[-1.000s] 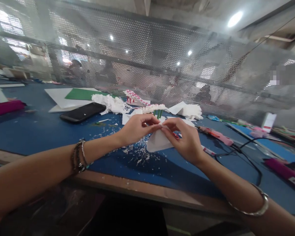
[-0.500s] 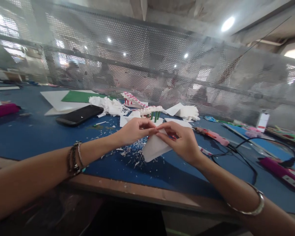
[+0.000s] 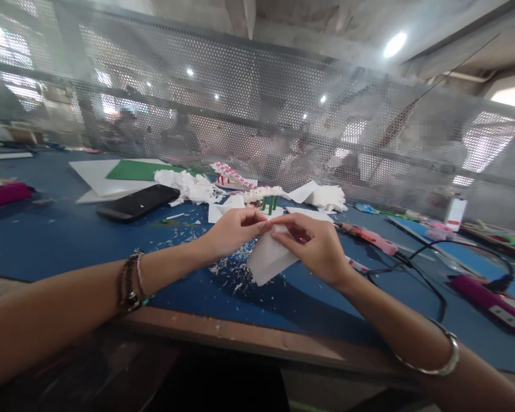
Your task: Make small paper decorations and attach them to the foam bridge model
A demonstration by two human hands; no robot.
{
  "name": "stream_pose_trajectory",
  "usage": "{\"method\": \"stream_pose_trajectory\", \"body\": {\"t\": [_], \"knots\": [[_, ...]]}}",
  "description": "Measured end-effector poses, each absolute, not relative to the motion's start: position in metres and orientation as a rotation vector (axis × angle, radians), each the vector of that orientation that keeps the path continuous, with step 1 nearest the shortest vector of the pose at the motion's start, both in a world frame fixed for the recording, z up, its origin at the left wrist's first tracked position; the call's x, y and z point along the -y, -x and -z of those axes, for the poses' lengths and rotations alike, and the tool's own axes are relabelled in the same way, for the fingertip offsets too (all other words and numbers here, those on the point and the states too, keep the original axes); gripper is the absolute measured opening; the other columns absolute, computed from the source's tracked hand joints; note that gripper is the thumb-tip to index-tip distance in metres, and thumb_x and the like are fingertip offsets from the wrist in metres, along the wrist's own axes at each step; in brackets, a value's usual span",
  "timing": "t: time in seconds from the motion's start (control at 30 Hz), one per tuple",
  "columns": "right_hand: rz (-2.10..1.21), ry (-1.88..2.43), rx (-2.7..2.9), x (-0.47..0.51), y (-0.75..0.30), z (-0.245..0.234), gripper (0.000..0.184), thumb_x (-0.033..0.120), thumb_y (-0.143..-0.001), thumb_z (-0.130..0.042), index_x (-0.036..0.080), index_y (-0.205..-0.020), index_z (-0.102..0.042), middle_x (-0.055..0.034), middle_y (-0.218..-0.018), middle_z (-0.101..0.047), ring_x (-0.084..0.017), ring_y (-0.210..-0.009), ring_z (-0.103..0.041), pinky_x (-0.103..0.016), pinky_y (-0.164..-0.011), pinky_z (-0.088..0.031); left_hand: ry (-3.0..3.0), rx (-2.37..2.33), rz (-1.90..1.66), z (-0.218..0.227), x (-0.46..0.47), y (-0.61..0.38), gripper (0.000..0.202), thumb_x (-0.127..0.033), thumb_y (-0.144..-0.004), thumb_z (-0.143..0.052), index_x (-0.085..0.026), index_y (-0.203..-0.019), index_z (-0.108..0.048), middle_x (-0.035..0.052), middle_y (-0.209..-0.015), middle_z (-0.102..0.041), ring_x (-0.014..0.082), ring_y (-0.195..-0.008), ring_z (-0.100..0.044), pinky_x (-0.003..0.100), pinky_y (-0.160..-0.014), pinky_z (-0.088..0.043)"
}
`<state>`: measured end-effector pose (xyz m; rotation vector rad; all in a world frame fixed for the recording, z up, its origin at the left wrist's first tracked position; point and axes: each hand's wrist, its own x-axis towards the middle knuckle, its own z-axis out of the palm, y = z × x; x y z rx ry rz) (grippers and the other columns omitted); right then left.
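A piece of white paper (image 3: 268, 258) hangs tilted over the table in front of me. My right hand (image 3: 320, 243) is closed on it, with the thumb over the near face and the fingers behind. The fingertips of my left hand (image 3: 236, 232) are pinched at the paper's upper corner, touching those of my right hand. Small white paper scraps (image 3: 236, 272) are scattered on the blue tabletop below. Just beyond my hands stand thin green sticks (image 3: 270, 204) beside a row of white, ruffled pieces (image 3: 257, 193). What lies between the fingertips is mostly hidden.
A black phone (image 3: 138, 203) and a crumpled white pile (image 3: 191, 186) lie to the left, near a green sheet (image 3: 135, 169). At right are a pink glue gun (image 3: 371, 238), its black cable (image 3: 429, 286) and a magenta power strip (image 3: 491, 306). A perforated screen (image 3: 223, 86) stands behind.
Both hands stay together at the paper's upper corner, with only a slight shift of the fingers. The paper's lower end has dipped a little.
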<state>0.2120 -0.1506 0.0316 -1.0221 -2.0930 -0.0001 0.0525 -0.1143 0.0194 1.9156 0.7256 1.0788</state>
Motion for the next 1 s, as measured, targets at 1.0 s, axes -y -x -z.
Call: {"method": "stream_pose_trajectory", "body": {"t": [1.0], "knots": [[-0.104,1.088,2.059,0.1525,-0.2104,-0.0329,0.009,0.020,-0.073,-0.052,0.017,-0.078,-0.059,0.0043,-0.053,-0.052,-0.006,-0.046,-0.041,-0.018,-0.045,-0.033,-1.922,-0.633,-1.036,-0.0164,0.1095,-0.0537,0.014,-0.024,-0.074,-0.051,-0.012,-0.069,-0.057,0.0010,-0.062,-0.056,0.0084,-0.058,-0.051,0.020,-0.055,-0.040]]}}
